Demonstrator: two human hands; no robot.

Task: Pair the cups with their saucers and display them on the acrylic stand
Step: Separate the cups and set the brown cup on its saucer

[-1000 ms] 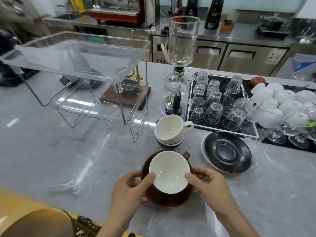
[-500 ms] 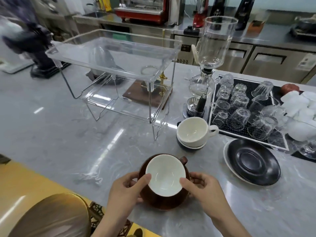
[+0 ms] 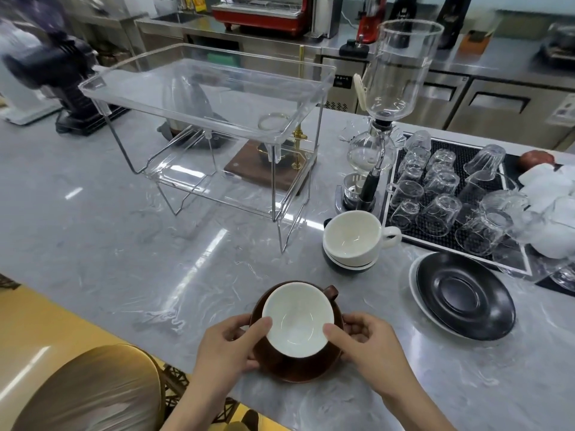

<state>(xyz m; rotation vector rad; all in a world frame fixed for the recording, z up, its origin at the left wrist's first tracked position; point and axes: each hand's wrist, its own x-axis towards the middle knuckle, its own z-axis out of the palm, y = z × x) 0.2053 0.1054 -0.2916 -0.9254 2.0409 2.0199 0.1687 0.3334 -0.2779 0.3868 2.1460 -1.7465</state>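
At the near edge of the grey marble counter (image 3: 130, 262), the left hand (image 3: 228, 349) and the right hand (image 3: 370, 346) hold a brown cup (image 3: 297, 325) with a white inside, seated on a brown saucer (image 3: 298, 370). The fingers of each hand are curled round the saucer's rim from opposite sides, and each thumb lies against the cup's rim; the cup's handle points far and to the right. Just beyond and to the right, a white cup (image 3: 354, 237) sits stacked in other crockery with a dark piece at the bottom, its handle turned to the right. Further right lies a black saucer (image 3: 465, 295) resting on a white saucer (image 3: 415, 289), of which only the left edge shows. The acrylic stand (image 3: 214, 101) is at the far left of the cups, two clear trays on thin metal legs, well apart from the hands; through it a wooden base with brass fittings can be seen behind. Between the stand and a black mat (image 3: 460, 157) of upturned glasses (image 3: 441, 209) rises a glass siphon coffee maker (image 3: 389, 98). White cups crowd the right edge of the view. A dark grinder (image 3: 53, 76) stands at the far left, blurred, and a red espresso machine (image 3: 264, 10) sits on the steel back counter.
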